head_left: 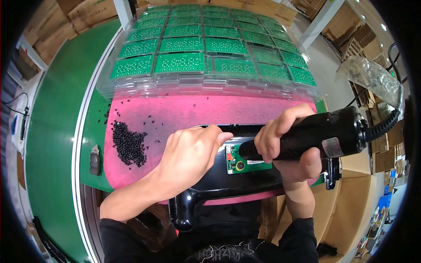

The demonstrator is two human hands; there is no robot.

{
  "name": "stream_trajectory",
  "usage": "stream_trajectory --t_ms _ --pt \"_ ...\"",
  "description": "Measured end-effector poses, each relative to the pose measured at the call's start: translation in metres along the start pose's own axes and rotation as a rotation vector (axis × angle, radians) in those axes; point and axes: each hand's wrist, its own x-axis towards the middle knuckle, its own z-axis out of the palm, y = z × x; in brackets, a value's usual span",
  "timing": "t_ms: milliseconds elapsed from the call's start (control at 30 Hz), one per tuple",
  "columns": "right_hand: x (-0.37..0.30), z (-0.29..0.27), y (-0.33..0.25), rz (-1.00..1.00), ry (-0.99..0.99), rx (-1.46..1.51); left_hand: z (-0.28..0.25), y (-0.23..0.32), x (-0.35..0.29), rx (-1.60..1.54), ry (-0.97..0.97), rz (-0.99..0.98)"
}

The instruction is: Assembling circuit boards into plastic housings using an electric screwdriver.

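Observation:
My right hand (285, 140) is wrapped round a black electric screwdriver (320, 133), held tilted with its nose down at a green circuit board (234, 164). The screwdriver's tip is hidden. That board, with a red connector and a round part on it, sits in a glossy black plastic housing (210, 184) with a stubby handle at its lower left. Curled at the board's upper left is my left hand (190, 149), its thumb and finger pressed together by the housing's edge. Whatever they pinch, if anything, cannot be made out.
A pink mat (175, 109) lies under the housing. A pile of small black screws (129, 144) spreads on its left. Behind stand clear plastic trays (149, 85) with rows of green boards. A coiled cord (383, 125) runs from the screwdriver. An open cardboard box (351, 201) stands lower right.

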Motion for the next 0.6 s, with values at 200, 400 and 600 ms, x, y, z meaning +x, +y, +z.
stream_trajectory --t_ms 200,400,600 --pt "0.006 0.000 0.007 0.028 -0.088 0.021 -0.001 0.006 0.001 0.046 0.008 0.013" --pt "0.008 -0.002 0.019 0.055 -0.110 0.210 -0.003 0.006 -0.001 -0.002 -0.114 -0.056" --pt "-0.003 0.004 0.009 -0.018 -0.028 0.084 0.001 -0.005 -0.004 0.012 -0.277 0.033"
